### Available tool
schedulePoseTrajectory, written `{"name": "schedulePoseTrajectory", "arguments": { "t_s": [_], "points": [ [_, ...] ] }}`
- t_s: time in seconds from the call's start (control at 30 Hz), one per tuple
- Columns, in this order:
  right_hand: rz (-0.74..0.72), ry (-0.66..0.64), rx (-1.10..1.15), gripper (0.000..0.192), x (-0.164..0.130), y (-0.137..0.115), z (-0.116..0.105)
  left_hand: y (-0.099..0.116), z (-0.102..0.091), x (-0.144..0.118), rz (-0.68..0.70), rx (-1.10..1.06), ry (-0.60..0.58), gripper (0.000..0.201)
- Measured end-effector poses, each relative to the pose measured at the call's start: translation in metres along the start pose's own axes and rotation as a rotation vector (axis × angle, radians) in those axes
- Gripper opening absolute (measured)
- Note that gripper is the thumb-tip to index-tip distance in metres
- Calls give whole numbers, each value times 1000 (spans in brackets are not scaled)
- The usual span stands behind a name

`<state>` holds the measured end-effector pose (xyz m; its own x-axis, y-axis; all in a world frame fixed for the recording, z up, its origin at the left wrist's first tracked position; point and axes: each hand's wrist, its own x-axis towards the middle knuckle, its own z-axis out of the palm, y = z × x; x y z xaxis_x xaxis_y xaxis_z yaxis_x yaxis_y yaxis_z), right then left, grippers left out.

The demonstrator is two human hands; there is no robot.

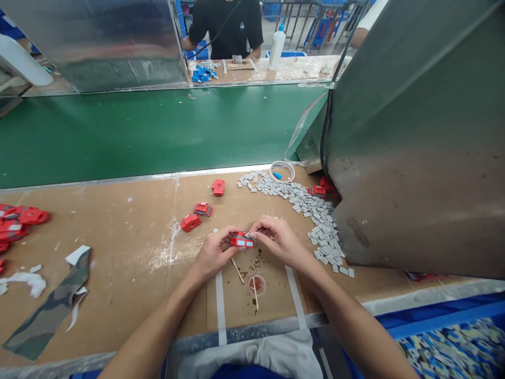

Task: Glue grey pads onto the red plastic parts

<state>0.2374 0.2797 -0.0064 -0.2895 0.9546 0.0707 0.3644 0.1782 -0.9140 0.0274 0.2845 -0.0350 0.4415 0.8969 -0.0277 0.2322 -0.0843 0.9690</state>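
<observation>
My left hand (213,251) grips a small red toy vehicle part (236,241) with pale windows along its near side. At the part's right end, the fingertips of my right hand (279,241) pinch a small greyish piece (248,235) against its top; the fingers partly hide it. Below my hands stands a small round cup (262,286) of reddish-brown liquid with a thin stick (255,295) resting in it. A cotton swab (237,270) lies to the cup's left. Just beyond my left hand are red parts (191,222) like the held one.
Flat grey pieces (311,205) spread at right, by a tape roll (290,179) and a metal housing (402,158). More red parts (33,216) and a camouflage strip (51,310) lie left. Past the green belt (158,129), a person in black (226,29) sits near a white bottle (277,48).
</observation>
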Motion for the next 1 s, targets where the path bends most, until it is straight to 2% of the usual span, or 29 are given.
{"name": "schedulePoseTrajectory", "arguments": {
  "t_s": [0.2,0.37,0.57,0.7,0.87,1.0],
  "points": [
    [84,-57,-40,10,0,10,2,-2,-2,0,54,132,-6,28],
    [96,-184,-90,9,2,12,-4,-7,-3,-1,87,184,-38,31],
    [-63,-59,-329,18,-7,2,4,-6,-2,-2,167,234,-29,31],
    [-79,-93,-462,26,-17,-8,9,-5,0,-4,181,253,-55,33],
    [-45,-136,-398,21,-20,-10,8,-8,2,-8,144,307,-34,40],
    [-9,-126,-265,18,-16,-7,6,-9,1,-10,219,400,-12,36]
  ]
}}
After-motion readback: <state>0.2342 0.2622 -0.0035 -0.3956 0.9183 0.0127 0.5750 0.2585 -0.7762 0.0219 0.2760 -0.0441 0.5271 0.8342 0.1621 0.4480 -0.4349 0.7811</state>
